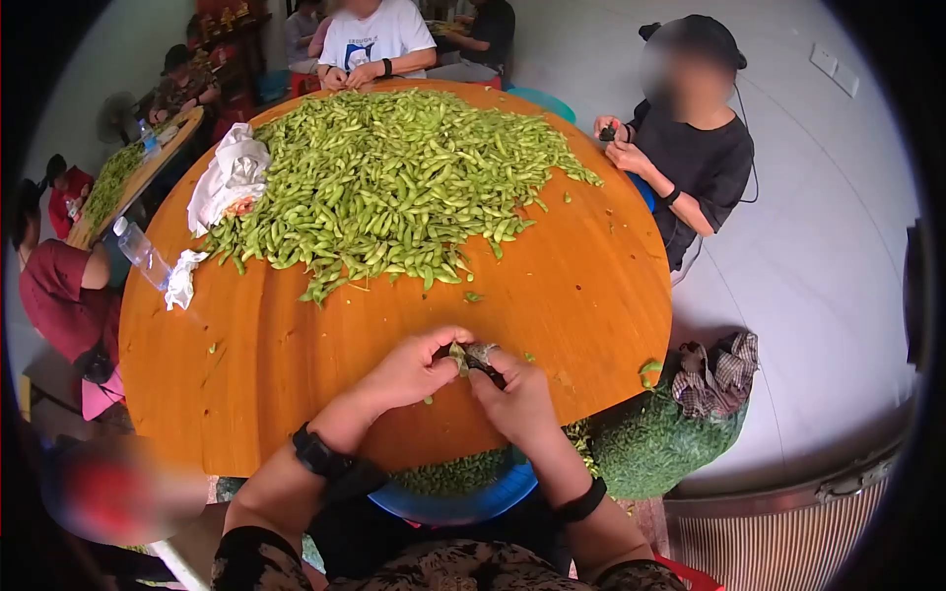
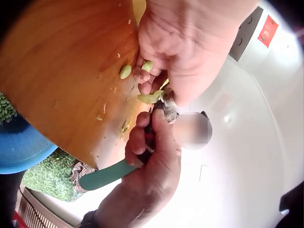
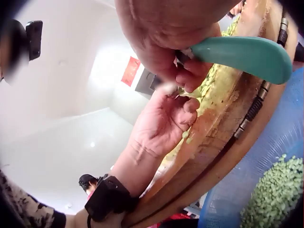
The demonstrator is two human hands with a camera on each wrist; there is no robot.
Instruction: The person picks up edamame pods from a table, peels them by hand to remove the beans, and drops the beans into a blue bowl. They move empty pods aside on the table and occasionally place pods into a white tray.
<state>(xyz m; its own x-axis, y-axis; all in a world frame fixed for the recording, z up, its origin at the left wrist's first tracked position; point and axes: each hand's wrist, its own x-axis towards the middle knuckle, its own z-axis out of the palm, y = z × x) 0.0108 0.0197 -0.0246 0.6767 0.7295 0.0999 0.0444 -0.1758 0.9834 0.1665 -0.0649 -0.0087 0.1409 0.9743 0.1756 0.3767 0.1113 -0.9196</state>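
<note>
We have the left hand [image 1: 409,372] pinching a pod [image 1: 458,358] and the right hand [image 1: 517,402] gripping a teal-handled tool [image 2: 107,175]; the pod sits between the fingertips at the near side of the table [image 1: 296,335], the pile of pods [image 1: 394,177] lying farther off; main risk, as we judge it, is the pod twisting out if the left pinch is too light; tool could then nip a fingertip (if its end is sharp; we can't tell); pale beans [image 2: 147,66] by the curled left fingers could drop if those slacken, landing wide of the blue basin [image 3: 223,190]; tool's working end is hidden by fingers and dark wrapping [image 2: 169,113]; head view loses the handle, and the table's near edge cuts off part of the basin.
</note>
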